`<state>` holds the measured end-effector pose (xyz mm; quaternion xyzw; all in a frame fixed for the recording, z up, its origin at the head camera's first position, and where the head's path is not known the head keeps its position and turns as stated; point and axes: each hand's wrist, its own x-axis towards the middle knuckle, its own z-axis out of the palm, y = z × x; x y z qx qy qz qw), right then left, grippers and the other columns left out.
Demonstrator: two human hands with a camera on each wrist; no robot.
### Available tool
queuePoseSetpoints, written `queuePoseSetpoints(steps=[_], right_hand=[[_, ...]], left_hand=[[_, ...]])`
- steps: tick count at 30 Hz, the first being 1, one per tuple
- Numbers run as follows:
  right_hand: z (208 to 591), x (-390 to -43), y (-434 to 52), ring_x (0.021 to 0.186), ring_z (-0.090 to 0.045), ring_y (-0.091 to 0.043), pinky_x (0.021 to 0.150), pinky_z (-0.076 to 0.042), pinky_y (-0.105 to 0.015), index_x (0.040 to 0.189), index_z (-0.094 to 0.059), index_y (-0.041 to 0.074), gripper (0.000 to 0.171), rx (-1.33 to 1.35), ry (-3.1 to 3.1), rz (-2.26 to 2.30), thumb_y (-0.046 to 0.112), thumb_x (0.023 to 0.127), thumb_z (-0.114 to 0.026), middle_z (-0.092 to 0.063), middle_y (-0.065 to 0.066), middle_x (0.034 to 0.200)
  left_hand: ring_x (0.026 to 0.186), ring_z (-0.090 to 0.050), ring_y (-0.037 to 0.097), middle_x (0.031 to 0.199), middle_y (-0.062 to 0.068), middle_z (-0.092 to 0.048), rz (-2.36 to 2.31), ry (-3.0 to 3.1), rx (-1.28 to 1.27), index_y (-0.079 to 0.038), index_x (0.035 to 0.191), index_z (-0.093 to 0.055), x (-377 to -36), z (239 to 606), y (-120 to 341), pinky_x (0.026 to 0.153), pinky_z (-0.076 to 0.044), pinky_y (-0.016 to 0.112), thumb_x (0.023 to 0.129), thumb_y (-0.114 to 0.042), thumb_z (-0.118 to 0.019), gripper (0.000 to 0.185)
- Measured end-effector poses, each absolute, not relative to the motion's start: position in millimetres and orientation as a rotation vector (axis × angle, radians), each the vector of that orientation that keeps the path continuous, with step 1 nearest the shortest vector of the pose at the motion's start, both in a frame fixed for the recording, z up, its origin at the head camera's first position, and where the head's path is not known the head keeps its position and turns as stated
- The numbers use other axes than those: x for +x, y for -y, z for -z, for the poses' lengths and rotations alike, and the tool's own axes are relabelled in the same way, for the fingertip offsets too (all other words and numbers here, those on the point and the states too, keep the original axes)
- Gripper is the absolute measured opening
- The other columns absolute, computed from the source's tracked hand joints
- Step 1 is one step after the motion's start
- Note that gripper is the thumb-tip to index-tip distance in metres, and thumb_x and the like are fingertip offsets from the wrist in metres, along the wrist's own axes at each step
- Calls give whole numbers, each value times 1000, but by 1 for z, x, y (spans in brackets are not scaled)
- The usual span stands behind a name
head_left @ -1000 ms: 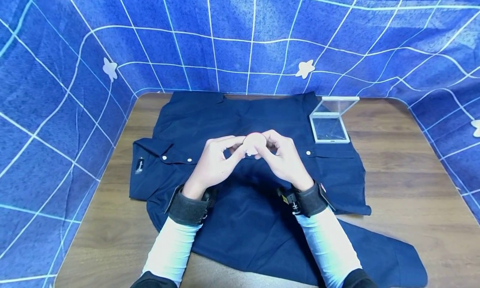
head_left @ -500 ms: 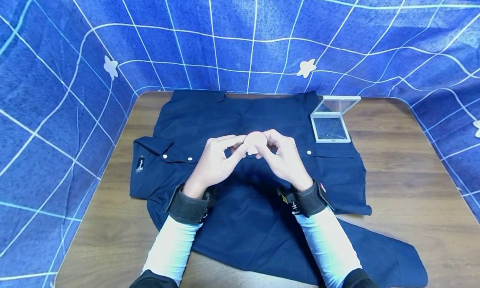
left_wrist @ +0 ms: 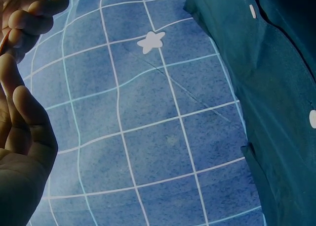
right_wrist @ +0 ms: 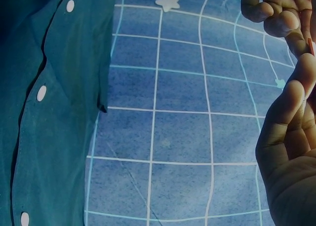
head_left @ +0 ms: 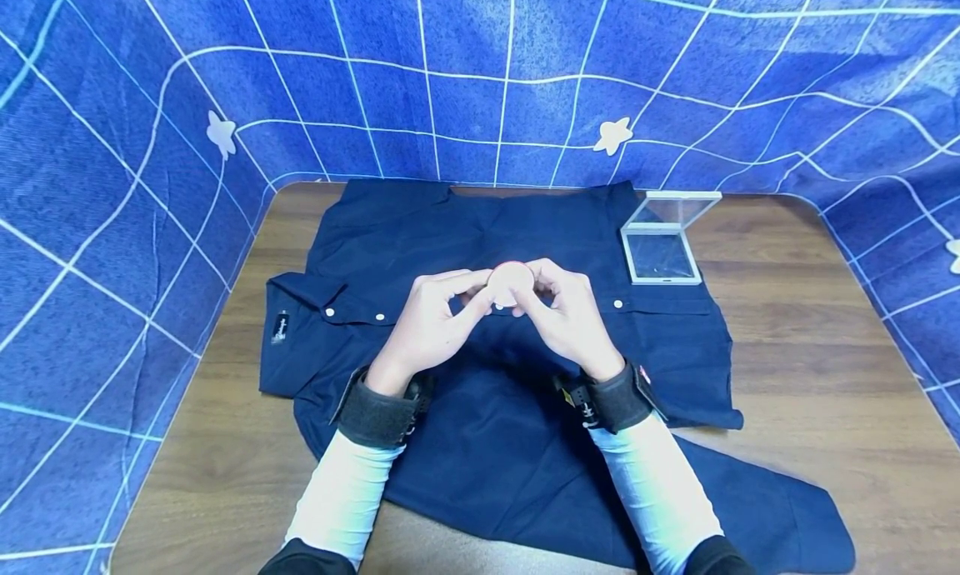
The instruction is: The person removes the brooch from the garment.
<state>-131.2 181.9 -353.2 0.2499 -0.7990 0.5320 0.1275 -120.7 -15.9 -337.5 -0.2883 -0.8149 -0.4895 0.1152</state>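
Observation:
Between both hands is a small round disc [head_left: 512, 283], pale on the side facing up, with a thin red edge. My left hand [head_left: 435, 321] pinches its left side with thumb and fingers. On the opposite side the right hand [head_left: 562, 312] grips it too, the thumb lying across the pale face. Both wrist views catch just a red sliver of the disc's edge, mostly hidden by the fingers. Beneath the hands, a navy button-up shirt [head_left: 480, 425] with white buttons lies spread over the table, its collar at the left.
A white-framed square case [head_left: 660, 258] stands with its see-through lid raised, on the shirt's far right part. The wooden table [head_left: 780, 342] shows around the shirt. Behind and at the sides hangs a blue grid-patterned cloth [head_left: 465, 50] with white stars.
Almost nothing differs. The view has shifted very slightly, and both hands keep the same hold on the disc.

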Motion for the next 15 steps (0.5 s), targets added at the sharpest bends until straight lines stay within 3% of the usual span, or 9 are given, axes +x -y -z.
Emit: queuePoseSetpoints(steps=[8,15], right_hand=[[354,-131,-182,60,-65,-14,60,-52,-24,98,-67,0,8,716,2323,-1528,5,94,-63,-69,-10,70],[355,-131,-181,59,-64,-16,58,-50,-23,98,-67,0,7,719,2303,-1522,4,93,-63,-68,-9,70]], left_hand=[[73,-63,16,87,11,-72,1444,2384,-855,2,116,-70,-121,338,16,62,-49,24,95,-6,-61,24],[71,-61,15,85,11,-71,1458,2376,-864,2,117,-70,-121,338,16,59,-47,23,95,-6,-61,25]])
